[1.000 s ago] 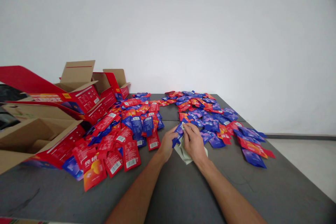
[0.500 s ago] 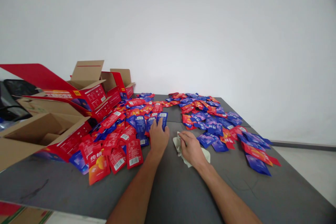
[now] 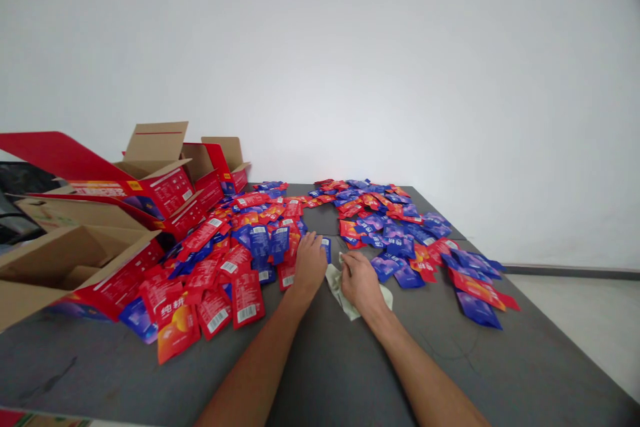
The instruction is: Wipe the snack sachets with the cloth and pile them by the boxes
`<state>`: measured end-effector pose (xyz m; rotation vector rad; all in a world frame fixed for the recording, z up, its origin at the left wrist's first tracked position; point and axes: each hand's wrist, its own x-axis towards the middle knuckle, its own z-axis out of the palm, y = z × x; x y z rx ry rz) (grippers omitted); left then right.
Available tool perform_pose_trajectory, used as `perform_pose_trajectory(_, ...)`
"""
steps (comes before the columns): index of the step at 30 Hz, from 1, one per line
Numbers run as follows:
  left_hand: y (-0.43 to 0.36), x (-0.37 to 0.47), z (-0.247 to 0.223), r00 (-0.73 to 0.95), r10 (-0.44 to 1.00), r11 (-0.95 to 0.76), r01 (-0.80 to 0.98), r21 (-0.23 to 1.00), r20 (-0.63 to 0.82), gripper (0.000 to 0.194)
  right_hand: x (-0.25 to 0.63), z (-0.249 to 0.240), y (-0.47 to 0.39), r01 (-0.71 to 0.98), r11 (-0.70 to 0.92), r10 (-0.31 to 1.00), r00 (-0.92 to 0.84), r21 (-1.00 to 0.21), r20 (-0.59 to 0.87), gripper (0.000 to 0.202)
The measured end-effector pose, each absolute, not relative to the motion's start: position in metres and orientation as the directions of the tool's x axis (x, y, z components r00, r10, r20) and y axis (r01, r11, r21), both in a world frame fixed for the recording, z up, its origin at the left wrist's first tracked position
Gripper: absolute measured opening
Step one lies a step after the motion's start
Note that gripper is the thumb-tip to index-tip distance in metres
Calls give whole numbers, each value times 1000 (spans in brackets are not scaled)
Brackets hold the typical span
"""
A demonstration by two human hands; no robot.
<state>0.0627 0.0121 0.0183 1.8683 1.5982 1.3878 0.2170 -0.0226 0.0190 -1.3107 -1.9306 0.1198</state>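
Note:
My left hand (image 3: 311,265) is closed over a small blue packet (image 3: 327,249), whose right end with a white label shows past the fingers. The rest of that packet is hidden under the hand. Close by on the right, my right hand (image 3: 361,283) grips a crumpled pale cloth (image 3: 345,300) that lies against the tabletop. Left of my left hand spreads a heap of red packets (image 3: 249,297) and blue packets (image 3: 260,243), many with barcodes facing up.
Open red cardboard boxes (image 3: 115,273) line the left side of the grey table (image 3: 340,373). More mixed packets (image 3: 395,240) lie in overlapping rows on the right, reaching back to the white wall (image 3: 320,80). A dark object (image 3: 23,180) stands behind the boxes.
My left hand has moved right and nearer with the blue packet, away from the heap. The right hand stays on the cloth. The whole view has shifted slightly.

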Motion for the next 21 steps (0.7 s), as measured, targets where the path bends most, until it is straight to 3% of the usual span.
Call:
perform_pose_trajectory(3,23,83,15,110,896,-403,609,683,431,37,222,21,-21,785,403,850,-130,-470,511,29)
perform_pose_trajectory(7,31,98,11,317,912,-409,744,529,259,28,229,25,-20,821,341,873,-97,-458,478,27)
perform_pose_trajectory(15,30,74,5,253,943,-331,788,519,217,40,229,16,-19,838,333,873,-101,-432,477,26)
perform_pose_trajectory(21,35,77,10,120,964,-241,772,588,237,26,229,13,-16,835,325,879,-93,-444,467,26)
